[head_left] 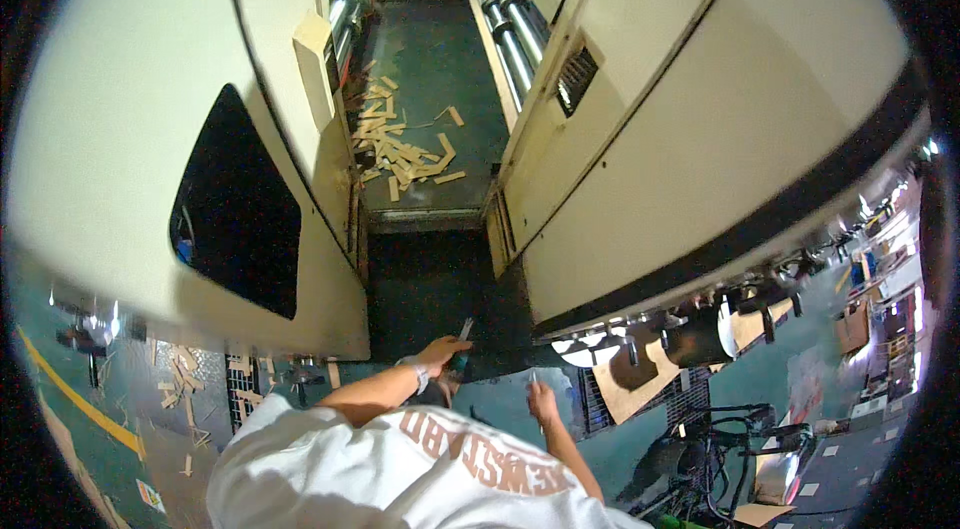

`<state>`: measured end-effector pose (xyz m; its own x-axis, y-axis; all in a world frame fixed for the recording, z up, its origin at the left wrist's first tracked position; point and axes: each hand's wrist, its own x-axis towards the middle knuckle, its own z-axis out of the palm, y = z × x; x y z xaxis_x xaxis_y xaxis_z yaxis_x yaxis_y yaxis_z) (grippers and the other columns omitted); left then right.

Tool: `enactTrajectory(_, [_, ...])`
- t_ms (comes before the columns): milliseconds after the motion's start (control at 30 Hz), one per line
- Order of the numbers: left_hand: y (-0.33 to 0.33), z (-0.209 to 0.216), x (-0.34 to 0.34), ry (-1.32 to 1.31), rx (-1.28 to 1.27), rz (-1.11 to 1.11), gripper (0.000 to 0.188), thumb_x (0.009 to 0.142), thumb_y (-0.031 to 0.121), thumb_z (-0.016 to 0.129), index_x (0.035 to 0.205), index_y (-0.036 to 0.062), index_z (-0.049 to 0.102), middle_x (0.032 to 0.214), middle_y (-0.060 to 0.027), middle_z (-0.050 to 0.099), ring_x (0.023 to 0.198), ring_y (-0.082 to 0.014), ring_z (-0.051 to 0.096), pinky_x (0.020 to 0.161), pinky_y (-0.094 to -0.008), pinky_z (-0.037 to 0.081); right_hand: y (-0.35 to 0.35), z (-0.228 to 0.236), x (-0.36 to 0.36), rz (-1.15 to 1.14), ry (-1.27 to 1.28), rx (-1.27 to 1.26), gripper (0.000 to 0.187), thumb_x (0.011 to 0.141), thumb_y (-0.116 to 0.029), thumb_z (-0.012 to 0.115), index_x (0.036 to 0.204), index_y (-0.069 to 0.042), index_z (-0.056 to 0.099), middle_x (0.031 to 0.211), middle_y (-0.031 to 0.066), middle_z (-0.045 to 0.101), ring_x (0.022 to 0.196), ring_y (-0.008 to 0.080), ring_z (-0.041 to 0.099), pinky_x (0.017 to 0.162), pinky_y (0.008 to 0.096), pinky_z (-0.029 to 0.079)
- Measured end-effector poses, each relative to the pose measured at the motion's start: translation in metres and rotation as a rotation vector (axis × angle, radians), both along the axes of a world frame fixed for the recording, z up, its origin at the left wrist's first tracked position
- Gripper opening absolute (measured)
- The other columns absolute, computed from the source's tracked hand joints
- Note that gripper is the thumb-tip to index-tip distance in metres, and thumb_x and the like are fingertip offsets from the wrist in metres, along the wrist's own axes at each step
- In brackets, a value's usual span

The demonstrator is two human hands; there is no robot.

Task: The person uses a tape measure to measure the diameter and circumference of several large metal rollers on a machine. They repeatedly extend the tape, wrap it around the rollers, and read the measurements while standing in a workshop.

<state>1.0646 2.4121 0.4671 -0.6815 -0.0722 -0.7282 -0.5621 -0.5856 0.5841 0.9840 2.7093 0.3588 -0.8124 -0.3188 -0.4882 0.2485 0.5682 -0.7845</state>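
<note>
My left hand (pixel 440 355), with a pale band at its wrist, is closed in front of the dark gap between two cream machine housings. A slim tool with a pale, shiny tip (pixel 466 329) sticks up from its fingers. Below them shows a dark teal part, which may be its handle; the tool's kind is too small to make out. To the right and a little nearer, my right hand (pixel 543 401) is closed too. A small pale tip shows at its fingers, but what it belongs to I cannot tell. The two hands are apart.
Tall cream housings stand left (pixel 120 129) and right (pixel 720 129) of a narrow passage. Steel rollers (pixel 500 14) line its sides. Cardboard strips (pixel 405 154) litter the passage floor beyond a sill (pixel 425 219). A brown cardboard sheet (pixel 632 381) and a black frame (pixel 715 459) lie at right.
</note>
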Motion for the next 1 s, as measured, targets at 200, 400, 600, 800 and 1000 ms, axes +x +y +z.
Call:
enactTrajectory(200, [-0.077,-0.082,-0.110,-0.004,0.141,0.030,0.028,0.078,0.035,0.055,0.086,0.0081,0.056,0.077,-0.0062,0.056,0.069,-0.0186,0.053,0.065,-0.0350,0.043,-0.114,-0.011,-0.091,0.174,0.020,-0.215,0.018,0.086,-0.025,0.045,0.084,-0.007,0.049,0.064,0.0012,0.050,0.048,0.0095,0.043,0.041,0.0231,0.033])
enactTrajectory(400, [-0.165,-0.008,-0.210,-0.044,0.116,0.130,0.029,0.080,0.039,0.048,0.079,0.0106,0.054,0.068,-0.0044,0.056,0.057,-0.0168,0.053,0.055,-0.0322,0.044,-0.220,0.067,-0.163,0.341,-0.129,-0.197,0.015,0.086,-0.018,0.047,0.089,-0.004,0.052,0.071,0.0031,0.053,0.061,0.0105,0.047,0.052,0.0239,0.039])
enactTrajectory(600, [-0.277,-0.074,-0.307,0.040,0.172,0.111,0.026,0.082,0.036,0.044,0.079,0.0111,0.050,0.065,-0.0052,0.053,0.057,-0.0166,0.052,0.053,-0.0333,0.045,-0.349,0.130,-0.249,0.452,0.129,-0.128,0.019,0.086,-0.019,0.048,0.089,-0.001,0.052,0.073,0.0037,0.052,0.064,0.0105,0.044,0.056,0.0259,0.038])
enactTrajectory(800, [-0.417,-0.026,-0.391,0.024,0.143,0.245,0.026,0.083,0.034,0.043,0.080,0.0083,0.048,0.061,-0.0060,0.050,0.051,-0.0197,0.050,0.047,-0.0365,0.044,-0.456,0.149,-0.331,0.364,0.048,-0.269,0.014,0.082,-0.013,0.054,0.089,-0.001,0.056,0.072,0.0031,0.054,0.066,0.0084,0.048,0.059,0.0234,0.040])
enactTrajectory(1000, [-0.520,-0.039,-0.471,0.086,0.238,0.476,0.024,0.080,0.034,0.047,0.081,0.0104,0.049,0.058,-0.0047,0.052,0.054,-0.0199,0.053,0.049,-0.0322,0.048,-0.544,0.171,-0.403,0.247,0.222,-0.282,0.015,0.081,-0.014,0.056,0.088,-0.001,0.057,0.069,0.0017,0.055,0.061,0.0072,0.048,0.055,0.0237,0.040])
